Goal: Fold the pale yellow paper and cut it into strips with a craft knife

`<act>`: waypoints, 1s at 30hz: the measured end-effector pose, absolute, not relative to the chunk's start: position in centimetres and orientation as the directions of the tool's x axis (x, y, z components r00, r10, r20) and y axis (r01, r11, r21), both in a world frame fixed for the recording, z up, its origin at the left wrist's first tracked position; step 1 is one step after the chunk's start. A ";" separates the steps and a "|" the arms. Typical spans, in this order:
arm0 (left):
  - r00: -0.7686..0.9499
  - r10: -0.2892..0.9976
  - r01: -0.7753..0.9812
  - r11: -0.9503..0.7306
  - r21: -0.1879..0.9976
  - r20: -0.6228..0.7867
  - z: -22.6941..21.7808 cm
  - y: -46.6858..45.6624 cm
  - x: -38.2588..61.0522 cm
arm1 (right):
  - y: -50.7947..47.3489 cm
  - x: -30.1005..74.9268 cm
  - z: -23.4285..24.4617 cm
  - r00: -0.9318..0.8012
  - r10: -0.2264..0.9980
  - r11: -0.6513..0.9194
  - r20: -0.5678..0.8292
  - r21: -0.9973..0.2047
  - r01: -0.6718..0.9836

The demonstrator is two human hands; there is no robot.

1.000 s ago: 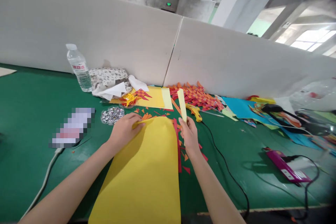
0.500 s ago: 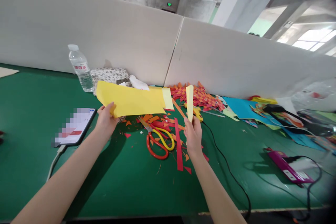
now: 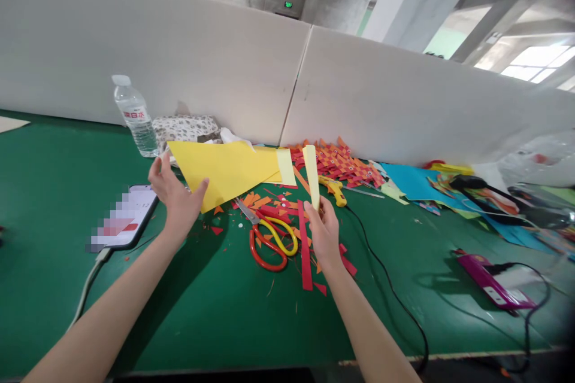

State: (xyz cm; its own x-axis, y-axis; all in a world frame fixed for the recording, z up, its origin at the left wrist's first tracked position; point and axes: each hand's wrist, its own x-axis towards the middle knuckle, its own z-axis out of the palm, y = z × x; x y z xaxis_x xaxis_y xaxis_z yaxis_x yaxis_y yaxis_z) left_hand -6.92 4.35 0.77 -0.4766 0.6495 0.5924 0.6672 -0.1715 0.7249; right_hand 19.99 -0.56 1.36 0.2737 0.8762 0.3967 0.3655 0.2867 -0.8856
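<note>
My left hand (image 3: 177, 194) is open, its thumb and fingers spread at the left edge of a yellow paper sheet (image 3: 224, 170). The thumb overlaps the sheet's edge; whether it presses on it I cannot tell. My right hand (image 3: 324, 227) is closed round the lower end of pale yellow paper strips (image 3: 311, 173), which stand up from it, leaning slightly left. Between my hands lie scissors (image 3: 272, 242) with one red and one yellow handle, blades pointing away to the left. A long red paper strip (image 3: 305, 251) lies beside them, among orange and red paper scraps (image 3: 258, 200).
A phone (image 3: 130, 215) on a cable lies left, before a water bottle (image 3: 137, 119). Woven red-orange paper pieces (image 3: 341, 158) are heaped by the white partition (image 3: 381, 102). A yellow glue gun (image 3: 333, 190), blue paper (image 3: 408, 182) and a purple power strip (image 3: 492, 281) are at right.
My left hand has gone from gripping the yellow sheet to spread fingers, and the sheet's left end has tilted down. My right hand has shifted slightly left with the pale strips.
</note>
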 end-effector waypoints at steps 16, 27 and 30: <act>0.292 0.956 -0.162 0.071 0.984 -0.021 0.1 -0.7 1.1 | -2.0 18.1 1.1 -0.338 0.877 0.479 0.341 -0.670 0.567; 0.228 0.971 0.044 -0.086 0.995 0.074 0.8 -1.1 0.0 | -1.6 18.5 1.3 -0.351 0.934 0.152 0.061 -0.959 0.239; 0.161 0.981 0.071 -0.120 0.990 0.107 1.3 -1.2 -0.1 | -1.1 18.8 1.1 -0.203 0.979 0.017 -0.010 -0.991 0.133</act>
